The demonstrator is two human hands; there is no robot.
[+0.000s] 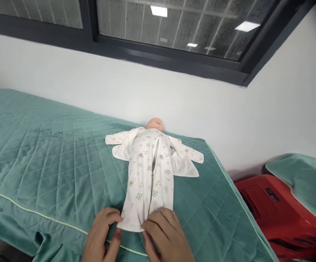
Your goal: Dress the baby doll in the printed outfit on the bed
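A baby doll [155,124] lies on its back on a green quilted bed cover, its head toward the wall. White baby clothes with a small animal print cover its body, the long printed lower part [140,182] stretching toward me. Sleeves [193,154] spread out to both sides, with plain white flaps below them. My left hand [103,233] pinches the left corner of the bottom hem between thumb and fingers. At the middle of that hem, my right hand [166,231] has its fingers closed on the cloth and hides the hem's right part.
The quilted cover [51,163] has pale piping along its edges and hangs in folds at the front left. Behind it rise a white wall [106,83] and a dark-framed window [160,54]. A red plastic object [278,207], partly under green cloth [305,182], stands at the right.
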